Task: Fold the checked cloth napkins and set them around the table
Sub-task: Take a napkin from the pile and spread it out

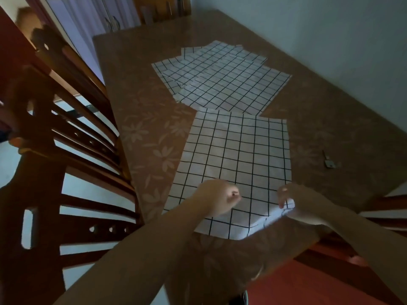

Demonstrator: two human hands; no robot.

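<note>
This is a home dining room. A worktop (pixel 141 89) with a flowered brown cover has carved wooden chairs (pixel 66 133) around it. Napkins (pixel 222 80) lie on top.

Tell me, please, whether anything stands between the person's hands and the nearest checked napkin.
Nothing visible does. The right hand already pinches the near right corner of the nearest napkin, lifting it slightly. The left hand is curled over the near edge; whether it grips cloth is unclear. The small key lies clear, to the right.

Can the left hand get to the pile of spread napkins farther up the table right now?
Probably yes: the left hand rests on the near napkin, and only flat cloth lies between it and the pile. It would need a long forward stretch.
</note>
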